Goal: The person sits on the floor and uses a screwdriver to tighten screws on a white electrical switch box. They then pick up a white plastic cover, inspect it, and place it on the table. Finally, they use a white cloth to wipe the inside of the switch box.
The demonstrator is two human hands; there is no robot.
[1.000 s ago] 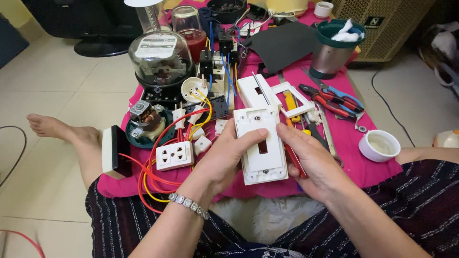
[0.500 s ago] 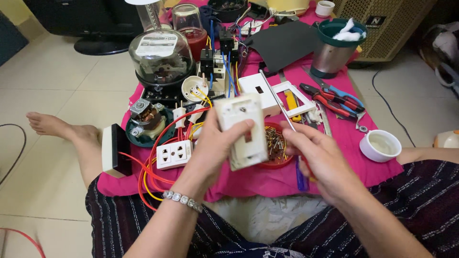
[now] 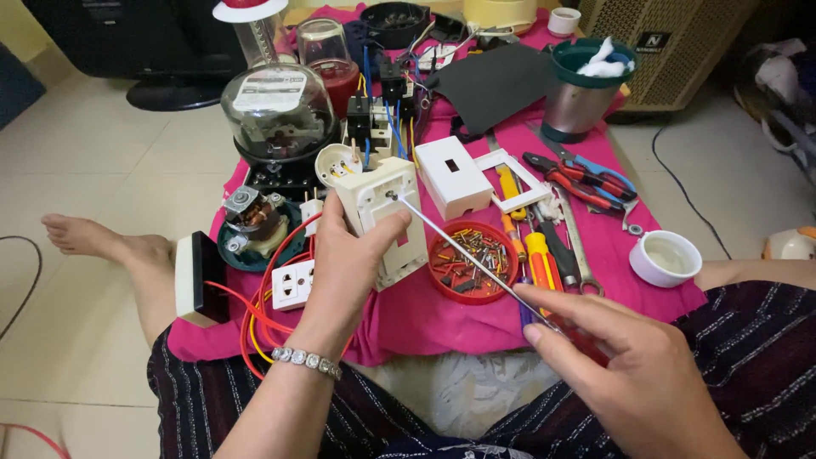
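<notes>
We see a cream switch box (image 3: pixel 387 217) held up over the pink cloth (image 3: pixel 442 319), a little above the middle of the low table. The left hand (image 3: pixel 344 263) is wrapped tight around it, thumb on the front, fingers behind. The right hand (image 3: pixel 625 365) is closed around a screwdriver (image 3: pixel 476 259) with a red handle. The long thin metal tip touches the top front of the box.

Just under the tool sits a round red dish (image 3: pixel 472 259) full of small screws and wire bits. Beside it lie two yellow and orange screwdrivers (image 3: pixel 531 246). Behind the box lies a white box cover (image 3: pixel 452 176) with a small dark slot, and a white frame (image 3: pixel 514 178) next to it. Red and blue pliers (image 3: pixel 582 174) lie to the right, near a white cup (image 3: pixel 665 257).

At the back left stands a glass dome meter (image 3: pixel 276 115). It has a pale square label on its front. A white wall socket (image 3: pixel 293 283) with red wires (image 3: pixel 255 327) lies near the left wrist. A green tub (image 3: pixel 585 89) with a white rag stands at the back right. Behind it is a tan grille box (image 3: pixel 671 38) with a small dark square sign.

A moment ago the left hand held the box more tilted and lower, and the tool tip pointed away from it. Now the box is turned to face us and the tip is on it. Before that, both hands held the box flat.
</notes>
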